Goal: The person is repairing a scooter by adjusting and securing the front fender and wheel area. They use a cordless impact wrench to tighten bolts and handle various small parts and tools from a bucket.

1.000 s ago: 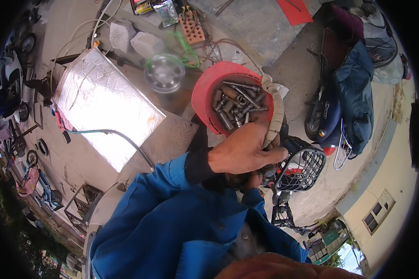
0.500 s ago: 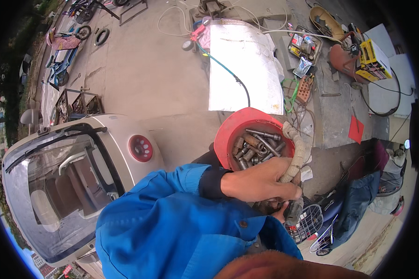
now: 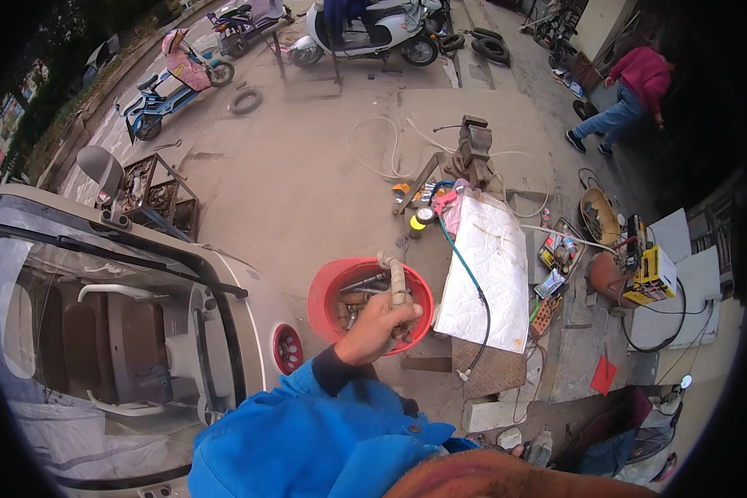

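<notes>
My left hand (image 3: 368, 329) is closed round the thick, pale wrapped handle (image 3: 397, 278) of a red bucket (image 3: 322, 290) with a wide lip on its left side. Several metal sockets and bars (image 3: 350, 304) lie inside, partly covered by my hand. The bucket is in front of me, between the small vehicle and a white quilted sheet. Low at the right, only a bit of my right hand (image 3: 519, 451) shows, its fingers beside a clear plastic bottle (image 3: 539, 448) that it appears to grip. My body hides the rest of that hand.
The small vehicle (image 3: 257, 332) stands close on my left. Ahead right are the white sheet (image 3: 485, 274), a bench vise (image 3: 475, 145), a hose (image 3: 465, 257) and a tray of supplies (image 3: 559, 249). Scooters (image 3: 365, 37) stand far off; a person (image 3: 631, 95) walks at far right.
My view has lifted and turned, bringing the vise, scooters and person into sight. The red bucket, held by my left hand, now appears farther left and farther from my body.
</notes>
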`<state>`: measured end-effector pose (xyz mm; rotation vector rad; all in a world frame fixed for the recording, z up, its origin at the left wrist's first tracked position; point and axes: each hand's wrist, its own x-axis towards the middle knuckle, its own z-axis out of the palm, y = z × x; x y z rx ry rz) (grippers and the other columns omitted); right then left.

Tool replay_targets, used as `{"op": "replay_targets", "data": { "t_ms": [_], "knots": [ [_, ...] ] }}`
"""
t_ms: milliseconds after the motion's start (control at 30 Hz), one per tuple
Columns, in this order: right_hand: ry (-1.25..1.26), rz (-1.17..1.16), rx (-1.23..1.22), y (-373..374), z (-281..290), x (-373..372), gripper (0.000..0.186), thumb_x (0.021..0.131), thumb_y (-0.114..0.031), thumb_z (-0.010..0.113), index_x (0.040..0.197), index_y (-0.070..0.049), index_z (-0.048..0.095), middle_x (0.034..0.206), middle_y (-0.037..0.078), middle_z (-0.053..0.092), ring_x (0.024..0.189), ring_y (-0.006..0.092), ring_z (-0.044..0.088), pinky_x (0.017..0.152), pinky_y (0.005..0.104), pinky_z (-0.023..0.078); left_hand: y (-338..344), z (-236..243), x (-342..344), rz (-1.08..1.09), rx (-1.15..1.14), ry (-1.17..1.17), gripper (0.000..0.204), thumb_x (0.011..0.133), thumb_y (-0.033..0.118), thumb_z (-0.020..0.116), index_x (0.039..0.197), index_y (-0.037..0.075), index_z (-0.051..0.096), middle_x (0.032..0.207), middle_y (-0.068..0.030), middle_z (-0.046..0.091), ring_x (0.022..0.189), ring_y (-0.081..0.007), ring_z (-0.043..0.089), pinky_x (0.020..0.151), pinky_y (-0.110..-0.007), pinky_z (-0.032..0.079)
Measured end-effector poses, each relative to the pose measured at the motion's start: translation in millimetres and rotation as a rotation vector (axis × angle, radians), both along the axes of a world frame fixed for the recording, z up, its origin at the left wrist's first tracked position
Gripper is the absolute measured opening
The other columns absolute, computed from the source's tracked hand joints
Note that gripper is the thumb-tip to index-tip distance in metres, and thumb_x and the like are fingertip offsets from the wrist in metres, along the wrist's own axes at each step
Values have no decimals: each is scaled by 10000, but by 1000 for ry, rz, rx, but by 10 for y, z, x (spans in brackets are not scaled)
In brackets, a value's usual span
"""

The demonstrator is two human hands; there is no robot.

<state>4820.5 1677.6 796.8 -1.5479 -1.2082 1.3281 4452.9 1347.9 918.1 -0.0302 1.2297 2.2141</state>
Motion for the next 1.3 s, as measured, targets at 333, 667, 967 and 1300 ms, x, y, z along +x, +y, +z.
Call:
{"op": "replay_targets", "data": {
  "t_ms": [333,667,967,1300],
  "knots": [
    [285,513,-63,-736,618,-2109,274,1023,-286,786,967,-70,627,730,2,529,634,136,515,611,338,466,-1242,-96,-665,270,84,-16,179,989,175,677,913,71,552,785,-12,559,657,-112,529,615,-277,453],
    [184,1146,17,-1584,604,-4252,264,1014,-282,773,1001,-60,630,738,19,565,651,135,546,633,311,445,-1964,-293,-1060,529,76,-153,191,1006,187,653,911,67,538,777,-25,522,674,-137,505,680,-326,473],
    [152,1290,-89,-1920,593,-6177,258,962,-161,828,1117,-42,659,804,23,628,681,133,597,641,313,505,-2188,-524,-1914,975,-28,-296,178,981,236,636,1065,82,613,696,15,463,601,-120,455,658,-339,499],
    [79,1534,-19,-2549,396,-8428,262,1011,-301,779,980,-71,657,814,4,612,748,117,574,713,294,465,-2926,-727,-3180,1344,20,-309,157,991,240,651,1013,103,577,637,29,434,528,-115,422,642,-339,478]
  ]
}}
